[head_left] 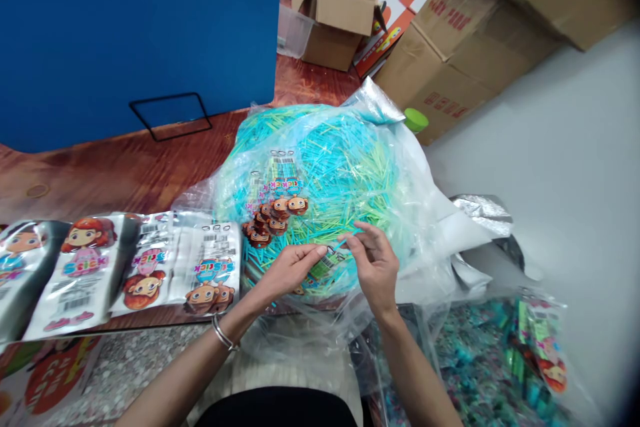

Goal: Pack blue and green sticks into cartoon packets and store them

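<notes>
A heap of thin blue and green plastic sticks [330, 160] fills a large clear bag in front of me. Over its near edge, my left hand [293, 270] is closed, thumb and fingertips pinching the top of a small clear printed pouch [323, 270]. Just to the right, my right hand [373, 267] is closed on a thin blue stick [349, 237] close to the pouch's mouth. My fingers partly hide the pouch. Several filled pouches with cartoon heads [281, 205] lie on the left of the heap.
Stacks of flat printed pouches [83, 267] lie along the left table edge. Behind stand a blue panel [135, 33], an open carton [337, 10] and stacked cardboard boxes [450, 60]. At lower right is a clear bag of filled pouches [470, 347], beside a pale wall.
</notes>
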Tool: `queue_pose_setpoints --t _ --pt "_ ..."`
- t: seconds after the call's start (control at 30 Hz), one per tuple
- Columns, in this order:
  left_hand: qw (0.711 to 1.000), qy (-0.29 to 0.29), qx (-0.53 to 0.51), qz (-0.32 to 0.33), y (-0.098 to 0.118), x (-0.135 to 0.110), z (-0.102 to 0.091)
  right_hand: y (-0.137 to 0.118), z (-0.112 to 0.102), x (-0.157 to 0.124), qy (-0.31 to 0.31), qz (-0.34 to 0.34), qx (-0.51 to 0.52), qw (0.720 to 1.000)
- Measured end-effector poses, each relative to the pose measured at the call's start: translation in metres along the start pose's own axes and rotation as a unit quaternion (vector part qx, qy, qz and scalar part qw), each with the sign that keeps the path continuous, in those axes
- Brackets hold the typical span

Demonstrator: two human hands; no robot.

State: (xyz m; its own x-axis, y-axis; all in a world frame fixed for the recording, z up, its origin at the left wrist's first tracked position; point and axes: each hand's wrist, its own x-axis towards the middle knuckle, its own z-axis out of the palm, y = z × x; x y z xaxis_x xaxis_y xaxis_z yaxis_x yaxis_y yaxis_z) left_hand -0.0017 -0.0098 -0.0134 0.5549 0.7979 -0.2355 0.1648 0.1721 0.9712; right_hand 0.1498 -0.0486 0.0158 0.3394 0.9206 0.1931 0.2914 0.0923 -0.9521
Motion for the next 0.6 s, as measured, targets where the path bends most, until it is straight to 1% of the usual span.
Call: queue_pose_setpoints --t 0.03,0.1,0.17,0.23,0.37,0.5,0.6 --pt "1.000 0.003 -0.005 -0.002 0.000 0.000 0.000 0.001 0.000 -0.001 -0.010 -0.007 -0.019 1.000" --pt "1.000 0.012 -0.024 -0.002 0.001 0.001 -0.001 0.003 -0.001 -0.002 -0.032 -0.046 -0.067 0.996" --pt "0.999 0.020 -0.044 0.004 0.003 0.002 -0.002 0.004 -0.003 -0.003 -0.075 -0.090 -0.104 0.988" --pt "0.998 0.026 -0.059 0.004 0.004 0.002 -0.004 0.003 -0.006 -0.003 -0.107 -0.118 -0.120 0.980" --pt "0.998 0.026 -0.062 0.009 0.006 0.001 -0.004 -0.002 -0.008 -0.001 -0.127 -0.132 -0.140 0.973" --pt "0.999 0.018 -0.032 0.035 0.006 -0.002 -0.004 -0.005 -0.005 0.002 -0.201 -0.142 -0.148 0.958" --pt "0.998 0.023 -0.042 0.037 0.006 -0.005 -0.005 -0.006 -0.003 0.003 -0.227 -0.160 -0.146 0.950"
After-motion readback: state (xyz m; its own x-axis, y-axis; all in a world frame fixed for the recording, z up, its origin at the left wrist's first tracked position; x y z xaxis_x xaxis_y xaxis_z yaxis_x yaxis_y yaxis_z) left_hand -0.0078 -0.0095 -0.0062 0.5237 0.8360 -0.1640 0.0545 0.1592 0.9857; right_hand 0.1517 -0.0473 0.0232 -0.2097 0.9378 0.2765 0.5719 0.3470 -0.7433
